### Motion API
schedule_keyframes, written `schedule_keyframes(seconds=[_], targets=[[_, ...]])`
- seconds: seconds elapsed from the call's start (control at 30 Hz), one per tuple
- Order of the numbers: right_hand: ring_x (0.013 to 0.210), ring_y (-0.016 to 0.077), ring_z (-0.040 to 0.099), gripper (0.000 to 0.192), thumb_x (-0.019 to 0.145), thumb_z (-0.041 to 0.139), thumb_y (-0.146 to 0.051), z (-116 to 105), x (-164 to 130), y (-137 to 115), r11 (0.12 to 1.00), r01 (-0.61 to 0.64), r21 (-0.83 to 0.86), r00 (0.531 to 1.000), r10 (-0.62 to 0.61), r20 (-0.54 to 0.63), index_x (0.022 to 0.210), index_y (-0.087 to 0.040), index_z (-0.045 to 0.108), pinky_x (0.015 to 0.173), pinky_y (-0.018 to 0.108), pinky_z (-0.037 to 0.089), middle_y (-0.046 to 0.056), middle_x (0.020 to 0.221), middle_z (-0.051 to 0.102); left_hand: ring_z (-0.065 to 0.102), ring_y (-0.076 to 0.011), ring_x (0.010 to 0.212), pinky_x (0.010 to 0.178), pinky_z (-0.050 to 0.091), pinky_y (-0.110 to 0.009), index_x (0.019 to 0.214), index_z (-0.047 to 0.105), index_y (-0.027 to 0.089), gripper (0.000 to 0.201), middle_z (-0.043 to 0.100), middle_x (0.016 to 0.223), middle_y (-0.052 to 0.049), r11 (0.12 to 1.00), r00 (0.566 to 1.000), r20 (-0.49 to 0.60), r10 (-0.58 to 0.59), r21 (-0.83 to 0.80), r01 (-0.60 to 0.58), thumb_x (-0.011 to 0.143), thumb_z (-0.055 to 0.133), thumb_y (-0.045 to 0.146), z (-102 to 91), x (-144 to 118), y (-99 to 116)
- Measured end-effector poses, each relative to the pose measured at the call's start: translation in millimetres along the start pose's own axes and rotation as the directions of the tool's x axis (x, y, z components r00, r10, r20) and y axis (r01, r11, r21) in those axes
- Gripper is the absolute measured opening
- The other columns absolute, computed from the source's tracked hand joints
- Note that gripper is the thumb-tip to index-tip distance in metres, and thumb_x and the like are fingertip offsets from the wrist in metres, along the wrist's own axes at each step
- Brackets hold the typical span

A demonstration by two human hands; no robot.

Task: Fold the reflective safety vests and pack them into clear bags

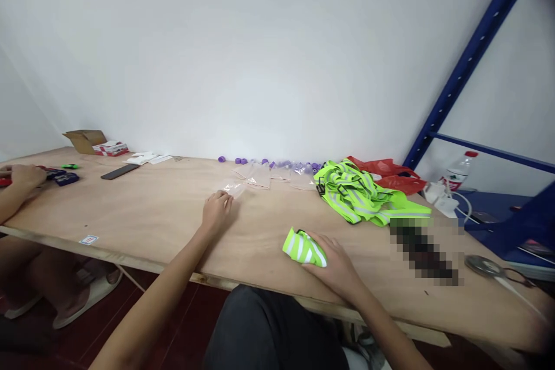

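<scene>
My right hand [336, 263] rests on the wooden table [151, 214], its fingers closed over a folded neon-green reflective vest [301, 247]. My left hand [215, 211] reaches forward and pinches the near edge of a clear plastic bag [234, 189] lying flat on the table. A loose pile of neon-green reflective vests [362, 192] lies to the right of both hands. More clear bags [260, 175] lie just beyond the left hand.
Purple caps [243, 161] line the wall edge. A red plastic bag [396, 176] lies behind the vest pile. Another person's hand [21, 176] works at the far left near small items. A cardboard box [84, 140], a water bottle [459, 172] and a blue shelf frame [472, 52] stand around.
</scene>
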State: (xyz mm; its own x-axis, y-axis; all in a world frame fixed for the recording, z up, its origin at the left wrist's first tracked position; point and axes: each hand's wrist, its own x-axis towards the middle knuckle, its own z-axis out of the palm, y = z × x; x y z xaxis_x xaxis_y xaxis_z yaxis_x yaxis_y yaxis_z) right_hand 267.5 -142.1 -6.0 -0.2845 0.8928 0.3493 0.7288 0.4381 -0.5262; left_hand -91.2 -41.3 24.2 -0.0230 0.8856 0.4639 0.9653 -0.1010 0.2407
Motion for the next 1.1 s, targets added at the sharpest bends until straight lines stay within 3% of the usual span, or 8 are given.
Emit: schedule_keyframes(seconds=[0.13, 0.27, 0.6, 0.7, 0.8, 0.97, 1.1], targets=[[0.121, 0.0304, 0.057, 0.064, 0.078, 0.073, -0.040, -3.6, -3.7, -6.6, 1.000, 0.011, 0.019, 1.000, -0.011, -0.009, 0.137, -0.024, 0.055, 0.103, 0.046, 0.044, 0.010, 0.135, 0.062, 0.062, -0.0223, 0.104, 0.092, 0.049, -0.032, 0.111, 0.071, 0.022, 0.037, 0.065, 0.114, -0.009, 0.981, 0.989, -0.023, 0.149, -0.120, -0.150, 0.095, 0.038, 0.018, -12.9, -38.0, 27.8], [0.121, 0.0299, 0.057, 0.064, 0.077, 0.074, -0.038, -7.5, -11.8, -12.3, 0.998, 0.047, 0.045, 0.999, -0.047, -0.002, 0.137, -0.025, 0.056, 0.103, 0.046, 0.044, 0.009, 0.134, 0.063, 0.060, -0.0234, 0.106, 0.091, 0.051, -0.035, 0.126, 0.064, 0.021, 0.046, 0.060, 0.117, -0.011, 0.913, 0.944, -0.086, 0.317, -0.240, -0.329, 0.090, 0.039, 0.008, -7.9, -68.6, 57.6], [0.127, 0.0290, 0.055, 0.069, 0.075, 0.076, -0.034, -17.8, -49.5, -26.5, 0.974, 0.011, 0.227, 1.000, -0.007, -0.023, 0.140, -0.025, 0.053, 0.107, 0.045, 0.044, 0.009, 0.138, 0.059, 0.054, -0.0268, 0.112, 0.093, 0.050, -0.038, 0.146, 0.045, 0.025, 0.071, 0.051, 0.129, -0.014, 0.801, 0.865, -0.043, 0.500, -0.356, -0.481, 0.079, 0.044, -0.001, 14.2, -116.8, 122.0], [0.125, 0.0304, 0.056, 0.066, 0.075, 0.075, -0.032, -23.0, -47.6, -30.5, 0.991, -0.006, 0.136, 0.999, 0.011, -0.033, 0.137, -0.025, 0.056, 0.107, 0.048, 0.044, 0.010, 0.136, 0.061, 0.053, -0.0256, 0.110, 0.092, 0.050, -0.038, 0.149, 0.040, 0.027, 0.076, 0.050, 0.128, -0.013, 0.741, 0.858, -0.109, 0.502, -0.457, -0.492, 0.078, 0.043, -0.002, 13.1, -129.5, 136.2], [0.121, 0.0310, 0.058, 0.063, 0.073, 0.076, -0.030, -28.0, -42.3, -30.6, 0.999, -0.046, 0.027, 0.999, 0.046, 0.007, 0.133, -0.022, 0.059, 0.104, 0.048, 0.045, 0.010, 0.130, 0.065, 0.052, -0.0242, 0.105, 0.090, 0.051, -0.040, 0.151, 0.036, 0.026, 0.077, 0.048, 0.126, -0.014, 0.700, 0.877, -0.189, 0.441, -0.540, -0.468, 0.080, 0.040, -0.004, 13.2, -139.6, 147.6], [0.116, 0.0291, 0.061, 0.062, 0.074, 0.074, -0.030, -22.7, -40.4, -28.9, 0.993, -0.118, 0.003, 0.992, 0.119, -0.047, 0.133, -0.024, 0.056, 0.095, 0.043, 0.051, 0.009, 0.126, 0.066, 0.050, -0.0256, 0.110, 0.093, 0.050, -0.043, 0.153, 0.034, 0.025, 0.081, 0.047, 0.129, -0.015, 0.664, 0.875, -0.189, 0.447, -0.585, -0.465, 0.078, 0.039, -0.007, 12.7, -151.0, 158.5], [0.120, 0.0304, 0.059, 0.072, 0.078, 0.073, -0.036, -9.5, -38.9, -28.2, 0.995, -0.096, -0.010, 0.987, 0.094, -0.131, 0.144, -0.024, 0.046, 0.096, 0.045, 0.051, 0.011, 0.134, 0.062, 0.050, -0.0253, 0.111, 0.094, 0.050, -0.043, 0.142, 0.049, 0.023, 0.071, 0.048, 0.128, -0.015, 0.613, 0.853, -0.186, 0.487, -0.623, -0.486, 0.079, 0.040, -0.007, 9.0, -157.7, 159.7]])
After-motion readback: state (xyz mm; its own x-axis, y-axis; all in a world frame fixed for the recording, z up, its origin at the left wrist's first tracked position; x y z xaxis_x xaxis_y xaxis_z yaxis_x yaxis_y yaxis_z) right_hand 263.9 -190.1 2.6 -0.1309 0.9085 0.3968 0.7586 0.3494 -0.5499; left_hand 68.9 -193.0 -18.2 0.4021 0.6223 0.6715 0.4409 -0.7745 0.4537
